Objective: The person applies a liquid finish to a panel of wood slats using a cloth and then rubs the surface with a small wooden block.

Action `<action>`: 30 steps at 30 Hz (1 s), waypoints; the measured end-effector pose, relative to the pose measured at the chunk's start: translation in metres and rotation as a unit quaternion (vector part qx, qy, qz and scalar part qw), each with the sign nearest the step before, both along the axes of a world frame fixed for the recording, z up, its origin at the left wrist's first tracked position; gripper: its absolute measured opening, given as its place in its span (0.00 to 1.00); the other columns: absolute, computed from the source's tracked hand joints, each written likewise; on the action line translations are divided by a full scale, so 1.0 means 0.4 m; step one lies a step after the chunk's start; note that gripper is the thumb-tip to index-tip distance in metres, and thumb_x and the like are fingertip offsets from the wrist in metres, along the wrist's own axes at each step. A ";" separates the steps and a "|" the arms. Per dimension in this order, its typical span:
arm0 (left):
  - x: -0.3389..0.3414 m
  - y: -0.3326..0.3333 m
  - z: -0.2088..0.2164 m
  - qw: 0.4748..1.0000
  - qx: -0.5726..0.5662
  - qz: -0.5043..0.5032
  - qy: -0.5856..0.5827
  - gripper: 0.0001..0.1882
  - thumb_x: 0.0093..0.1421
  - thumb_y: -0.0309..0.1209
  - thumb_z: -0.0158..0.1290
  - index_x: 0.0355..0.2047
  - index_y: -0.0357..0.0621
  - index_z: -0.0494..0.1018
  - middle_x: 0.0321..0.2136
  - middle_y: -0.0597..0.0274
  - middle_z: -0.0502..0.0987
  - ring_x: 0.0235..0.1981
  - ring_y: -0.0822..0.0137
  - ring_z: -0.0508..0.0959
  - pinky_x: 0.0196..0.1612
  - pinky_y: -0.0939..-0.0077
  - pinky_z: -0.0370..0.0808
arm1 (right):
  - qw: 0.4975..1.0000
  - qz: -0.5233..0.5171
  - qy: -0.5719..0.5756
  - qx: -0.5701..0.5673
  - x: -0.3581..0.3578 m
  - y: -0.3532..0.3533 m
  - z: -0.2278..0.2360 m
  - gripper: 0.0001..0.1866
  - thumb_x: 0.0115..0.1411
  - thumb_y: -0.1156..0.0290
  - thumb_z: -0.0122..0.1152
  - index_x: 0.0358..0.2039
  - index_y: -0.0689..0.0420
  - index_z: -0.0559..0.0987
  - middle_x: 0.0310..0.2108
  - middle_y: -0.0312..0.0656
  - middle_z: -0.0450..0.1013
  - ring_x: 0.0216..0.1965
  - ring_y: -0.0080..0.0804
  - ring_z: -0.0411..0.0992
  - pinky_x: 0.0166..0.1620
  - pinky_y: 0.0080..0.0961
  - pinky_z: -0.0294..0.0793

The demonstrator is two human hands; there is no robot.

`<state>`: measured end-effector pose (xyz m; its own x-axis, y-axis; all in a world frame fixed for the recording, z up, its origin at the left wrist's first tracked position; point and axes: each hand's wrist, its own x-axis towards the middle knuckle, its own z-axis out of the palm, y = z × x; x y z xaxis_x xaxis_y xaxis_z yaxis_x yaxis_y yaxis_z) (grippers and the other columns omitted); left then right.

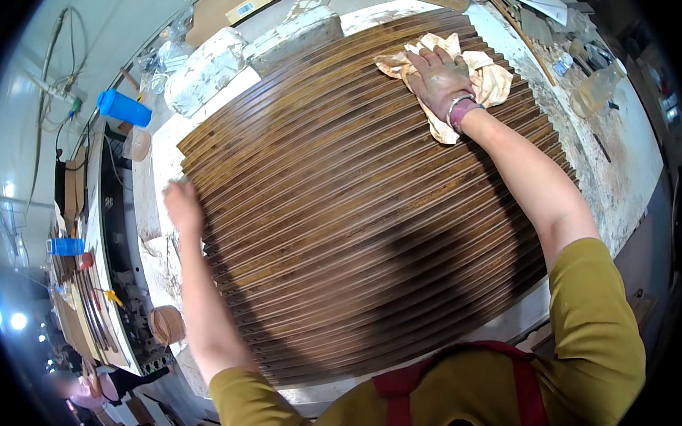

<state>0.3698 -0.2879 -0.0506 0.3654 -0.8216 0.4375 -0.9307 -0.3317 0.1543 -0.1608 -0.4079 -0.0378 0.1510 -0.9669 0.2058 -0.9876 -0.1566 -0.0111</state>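
A wide dark-brown panel of parallel wooden slats or strips [335, 175] lies across the table before me, its surface glossy in places. My right hand [442, 84], in a stained glove with a band at the wrist, lies flat with fingers spread on a crumpled, brown-stained cloth [493, 81]. The cloth rests on the far right part of the panel. Beside the panel's left edge is my left hand [183, 206], bare and smeared by motion. Its fingers cannot be made out, nor whether it touches the panel.
White wrapped bundles [210, 70] lie beyond the panel at the far left. A blue cup [125, 108] and a clear tub [137, 144] stand left. On the right are a plastic bottle [599, 89] and a thin stick [527, 42]. Another person [93, 389] is at lower left.
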 end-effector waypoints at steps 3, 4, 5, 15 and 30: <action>-0.056 -0.086 0.085 0.995 -0.022 -0.054 0.086 0.19 0.64 0.37 0.50 0.45 0.32 0.74 0.35 0.44 0.76 0.38 0.47 0.77 0.46 0.59 0.74 | 1.000 -0.002 0.004 -0.005 -0.001 0.004 -0.008 0.29 0.66 0.50 0.44 0.65 0.45 0.63 0.65 0.43 0.60 0.68 0.45 0.54 0.67 0.49 0.50; -0.194 -0.159 0.084 0.978 -0.077 -0.161 0.112 0.21 0.64 0.40 0.49 0.47 0.33 0.74 0.38 0.43 0.76 0.42 0.50 0.77 0.48 0.59 0.73 | 1.000 -0.002 0.002 -0.008 -0.004 0.008 -0.007 0.28 0.66 0.50 0.44 0.65 0.45 0.63 0.65 0.43 0.60 0.68 0.45 0.54 0.66 0.49 0.51; -0.459 -0.193 0.166 0.942 0.015 -0.148 0.300 0.21 0.63 0.41 0.48 0.49 0.37 0.75 0.43 0.43 0.76 0.45 0.53 0.76 0.50 0.58 0.72 | 1.000 -0.017 0.008 -0.011 -0.034 0.009 -0.012 0.28 0.67 0.50 0.44 0.65 0.46 0.64 0.65 0.44 0.61 0.67 0.45 0.55 0.66 0.49 0.51; -0.635 -0.306 0.015 0.962 0.009 -0.269 0.044 0.12 0.61 0.29 0.48 0.43 0.41 0.77 0.42 0.48 0.77 0.47 0.54 0.75 0.50 0.59 0.73 | 0.999 0.003 -0.030 -0.032 -0.039 -0.001 -0.021 0.28 0.65 0.49 0.46 0.61 0.48 0.68 0.64 0.44 0.62 0.66 0.46 0.57 0.65 0.51 0.53; -0.282 -0.128 -0.066 0.956 -0.130 -0.257 -0.050 0.10 0.61 0.30 0.49 0.40 0.39 0.74 0.39 0.46 0.75 0.43 0.52 0.74 0.44 0.55 0.72 | 0.996 0.029 0.031 -0.077 -0.040 -0.009 -0.041 0.24 0.66 0.58 0.49 0.61 0.48 0.67 0.59 0.42 0.67 0.63 0.45 0.60 0.61 0.45 0.61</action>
<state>0.2571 -0.3391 -0.0771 -0.1124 -0.7398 0.6633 -0.9749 0.2112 0.0704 -0.1768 -0.4115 -0.0541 0.2223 -0.9139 0.3395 -0.9750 -0.2078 0.0790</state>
